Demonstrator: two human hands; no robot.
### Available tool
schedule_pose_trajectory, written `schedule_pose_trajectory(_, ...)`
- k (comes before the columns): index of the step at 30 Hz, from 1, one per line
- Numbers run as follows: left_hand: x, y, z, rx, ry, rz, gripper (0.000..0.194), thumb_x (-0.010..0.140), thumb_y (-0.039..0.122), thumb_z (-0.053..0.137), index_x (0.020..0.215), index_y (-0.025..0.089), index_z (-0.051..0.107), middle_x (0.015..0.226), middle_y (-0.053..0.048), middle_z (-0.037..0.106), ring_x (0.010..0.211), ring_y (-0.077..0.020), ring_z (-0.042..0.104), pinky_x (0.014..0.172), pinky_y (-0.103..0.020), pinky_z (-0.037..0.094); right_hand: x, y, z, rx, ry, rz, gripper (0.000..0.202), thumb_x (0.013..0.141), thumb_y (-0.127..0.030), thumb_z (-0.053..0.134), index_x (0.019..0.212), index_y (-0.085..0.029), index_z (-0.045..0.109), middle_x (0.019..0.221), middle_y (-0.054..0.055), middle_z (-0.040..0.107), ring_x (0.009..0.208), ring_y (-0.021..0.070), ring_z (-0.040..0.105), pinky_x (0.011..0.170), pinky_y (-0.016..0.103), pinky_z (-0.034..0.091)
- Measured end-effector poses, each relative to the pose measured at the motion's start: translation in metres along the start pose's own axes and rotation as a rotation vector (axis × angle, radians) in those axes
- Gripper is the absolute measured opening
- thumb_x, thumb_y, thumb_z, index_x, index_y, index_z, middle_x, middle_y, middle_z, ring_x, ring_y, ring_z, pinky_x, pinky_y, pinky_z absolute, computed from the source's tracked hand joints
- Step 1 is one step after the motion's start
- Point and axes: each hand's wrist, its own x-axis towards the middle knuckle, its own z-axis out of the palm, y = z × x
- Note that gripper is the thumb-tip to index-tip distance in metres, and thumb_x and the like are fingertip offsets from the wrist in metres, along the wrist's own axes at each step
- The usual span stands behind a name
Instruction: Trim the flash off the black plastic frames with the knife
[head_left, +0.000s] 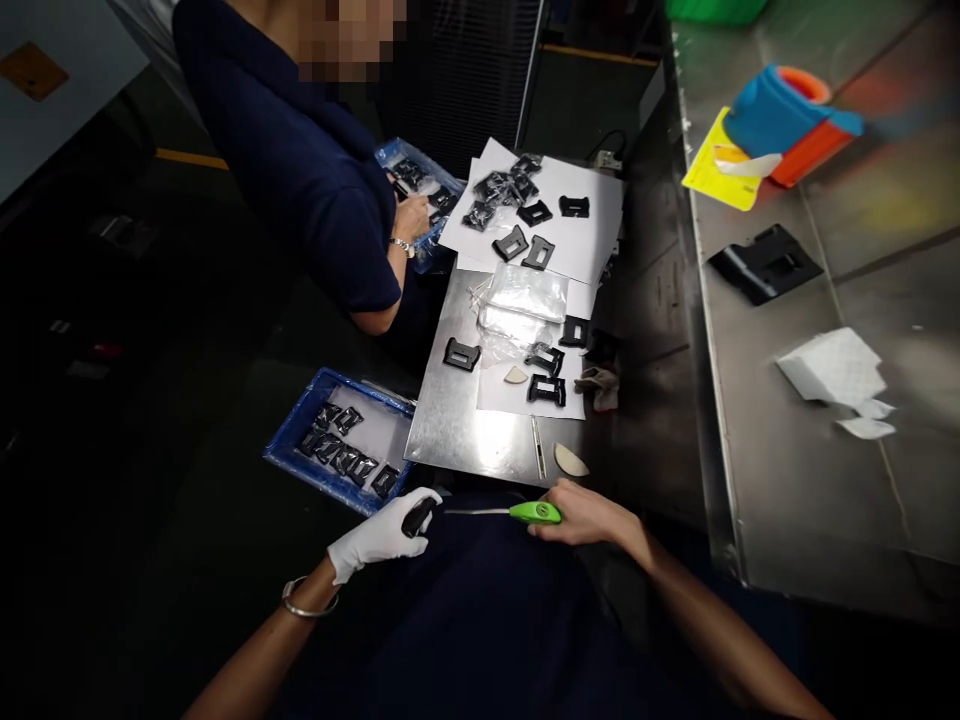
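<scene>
Where table (450,420) ends, hands (382,535) (581,513) (2) grip.

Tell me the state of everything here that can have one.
Left hand: gloved, closed on a black part
Right hand: bare, gripping
Green-handled tool: held
Nearer blue bin: open-topped, partly filled
Farther blue bin: open-topped, holding parts
Clear bags: lying flat
White paper on the right bench: creased

A shiny silver metal table (442,420) bears white paper sheets (592,240), a slim metallic tool (538,448) and a beige wedge-shaped pad (571,460).
</scene>
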Motion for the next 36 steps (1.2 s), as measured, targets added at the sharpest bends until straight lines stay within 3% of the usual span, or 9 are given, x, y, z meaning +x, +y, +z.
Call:
schedule_pose_trajectory(3,0.004,0.005,-0.006,0.021,-0.022,-0.012,0.065,0.076,0.028,0.069,0.139,0.025,0.053,0.118,-0.005,0.066,0.097,-0.0215,0.064,0.088,-0.035,0.055,-0.002,0.017,0.005,0.042,0.018,-0.011,0.047,0.086,-0.059,0.067,0.064,-0.018,0.061,0.058,-0.001,0.053,0.054,0.0123,0.048,0.053,0.025,0.030)
schedule_pose_trajectory(5,0.008,0.009,-0.006,0.010,-0.034,-0.008,0.067,0.076,0.031,0.072,0.141,0.026,0.053,0.126,-0.006,0.064,0.106,-0.0241,0.064,0.095,-0.038,0.054,0.001,0.041,0.013,0.058,0.142,0.027,0.045,0.091,-0.059,0.061,0.072,-0.018,0.064,0.063,0.000,0.058,0.059,0.0138,0.053,0.057,0.026,0.033)
schedule_pose_trajectory(9,0.019,0.015,-0.001,-0.055,0.011,-0.005,0.072,0.078,0.042,0.077,0.143,0.028,0.051,0.141,-0.008,0.057,0.127,-0.0287,0.056,0.111,-0.043,0.046,0.019,0.104,0.037,-0.186,0.509,0.341,0.037,0.101,-0.052,0.049,0.093,-0.018,0.062,0.090,0.007,0.068,0.076,0.0184,0.063,0.067,0.027,0.041)
schedule_pose_trajectory(14,0.029,0.016,0.008,-0.153,-0.003,-0.103,0.073,0.079,0.056,0.075,0.141,0.025,0.052,0.136,-0.010,0.059,0.124,-0.0295,0.057,0.109,-0.045,0.045,0.048,0.154,0.047,-0.382,0.628,0.529,0.037,0.101,-0.051,0.050,0.104,-0.015,0.059,0.109,0.018,0.064,0.094,0.0285,0.064,0.088,0.041,0.045)
schedule_pose_trajectory(18,0.028,0.012,0.012,-0.156,0.014,-0.112,0.069,0.081,0.063,0.069,0.137,0.025,0.056,0.129,-0.009,0.062,0.119,-0.0292,0.057,0.106,-0.044,0.045,0.063,0.172,0.042,-0.392,0.638,0.542,0.051,0.098,-0.058,0.052,0.124,-0.014,0.057,0.117,0.020,0.059,0.107,0.0359,0.062,0.094,0.053,0.043)
schedule_pose_trajectory(21,0.025,0.009,0.015,-0.148,0.046,-0.110,0.067,0.083,0.065,0.068,0.136,0.026,0.057,0.132,-0.009,0.060,0.120,-0.0287,0.057,0.106,-0.043,0.045,0.073,0.178,0.043,-0.374,0.621,0.482,0.057,0.096,-0.062,0.054,0.136,-0.021,0.054,0.119,0.016,0.059,0.112,0.0354,0.060,0.096,0.053,0.043)
schedule_pose_trajectory(25,0.024,0.005,0.017,-0.156,0.066,-0.107,0.065,0.085,0.065,0.067,0.134,0.025,0.056,0.133,-0.008,0.059,0.119,-0.0267,0.057,0.107,-0.040,0.044,0.088,0.171,0.041,-0.356,0.650,0.413,0.057,0.096,-0.066,0.053,0.136,-0.026,0.056,0.115,0.013,0.059,0.112,0.0333,0.058,0.101,0.052,0.040)
schedule_pose_trajectory(30,0.019,0.010,0.017,-0.161,0.052,-0.128,0.064,0.085,0.065,0.067,0.133,0.024,0.055,0.132,-0.008,0.060,0.118,-0.0266,0.057,0.107,-0.041,0.044,0.094,0.177,0.027,-0.304,0.755,0.534,0.065,0.098,-0.066,0.046,0.141,-0.017,0.049,0.119,0.019,0.058,0.117,0.0375,0.056,0.100,0.056,0.040)
schedule_pose_trajectory(36,0.019,0.012,0.015,-0.188,0.046,-0.148,0.063,0.087,0.062,0.066,0.135,0.023,0.053,0.133,-0.008,0.059,0.118,-0.0259,0.058,0.106,-0.041,0.045,0.088,0.198,0.027,-0.235,0.780,0.655,0.064,0.097,-0.061,0.053,0.141,-0.016,0.050,0.125,0.022,0.059,0.119,0.0379,0.057,0.100,0.052,0.040)
